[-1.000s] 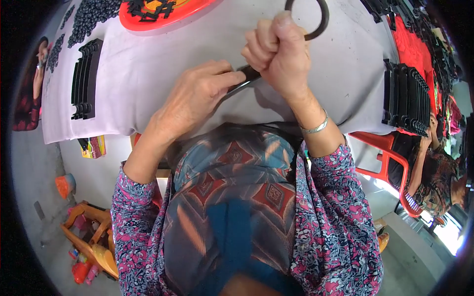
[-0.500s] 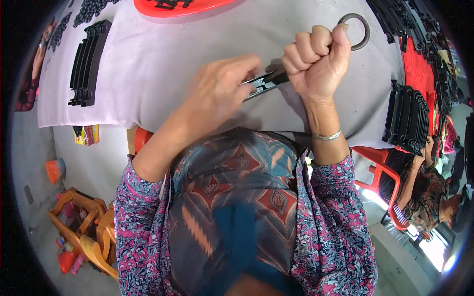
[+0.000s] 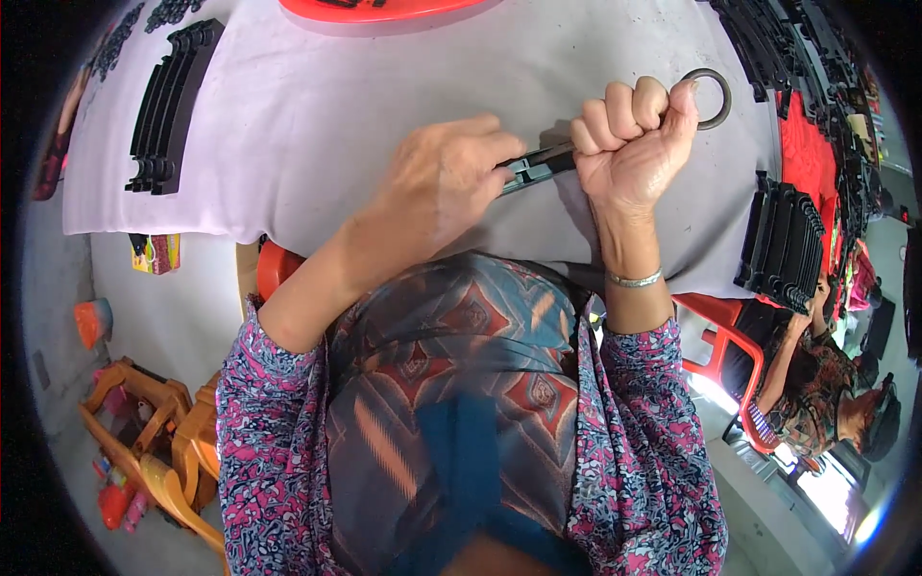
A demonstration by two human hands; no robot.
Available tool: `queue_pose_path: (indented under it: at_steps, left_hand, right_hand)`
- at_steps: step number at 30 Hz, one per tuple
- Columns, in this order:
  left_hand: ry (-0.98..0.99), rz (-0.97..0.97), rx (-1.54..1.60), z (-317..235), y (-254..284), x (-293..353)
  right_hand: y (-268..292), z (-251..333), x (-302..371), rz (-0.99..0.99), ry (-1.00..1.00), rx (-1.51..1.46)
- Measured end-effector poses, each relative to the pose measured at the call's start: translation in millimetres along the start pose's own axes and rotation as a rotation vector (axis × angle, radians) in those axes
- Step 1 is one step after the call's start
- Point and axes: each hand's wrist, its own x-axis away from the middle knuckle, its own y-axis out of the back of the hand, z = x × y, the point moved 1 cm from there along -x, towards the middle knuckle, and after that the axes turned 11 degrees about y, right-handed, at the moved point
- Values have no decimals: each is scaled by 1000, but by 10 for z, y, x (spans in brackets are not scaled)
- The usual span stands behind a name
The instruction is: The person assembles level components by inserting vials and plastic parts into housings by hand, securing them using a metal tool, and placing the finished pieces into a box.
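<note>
My left hand [image 3: 447,180], smeared by motion, pinches one end of a narrow black strip-like piece with a shiny metal-looking part [image 3: 530,171], just above the cloth-covered table [image 3: 317,125]. My right hand [image 3: 629,139] is a fist, palm side up, wrapped around a dark tool. A dark ring [image 3: 724,99] at the tool's end sticks out past my thumb. The narrow piece meets the fist on its left side. Fingers hide the tool's middle, so its kind and how it joins the piece cannot be made out.
Black moulded parts stand in a row at the left [image 3: 175,110] and in another stack at the right [image 3: 786,240]. A red tray [image 3: 384,12] lies at the far edge. More black parts [image 3: 768,58] pile up far right, near a red cloth [image 3: 807,144]. Another person [image 3: 816,394] sits at the right.
Both hands have come slightly nearer to me and to the right, still joined by the narrow piece. The view has shifted a little; both grips look the same.
</note>
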Motion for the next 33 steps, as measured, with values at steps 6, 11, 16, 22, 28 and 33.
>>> queue_pose_path:
  at_steps: [6, 11, 16, 22, 28, 33]
  left_hand:
    - [-28, 18, 18, 7, 5, -4]
    - [-53, -2, 28, 28, -10, -12]
    - [-21, 20, 64, 13, -14, -13]
    - [-22, 10, 60, 22, -15, -18]
    - [-25, 22, 64, 40, -21, -24]
    - [-14, 45, 73, 36, -34, -37]
  right_hand:
    - [-4, 3, 12, -21, 22, 1]
    - [-26, -6, 8, -56, 13, 33]
    - [-25, -14, 2, -61, 18, 49]
    - [-55, -40, -13, -68, 29, 87]
    - [-139, -97, 36, -28, 64, 131]
    - [-16, -82, 66, 35, 79, 140]
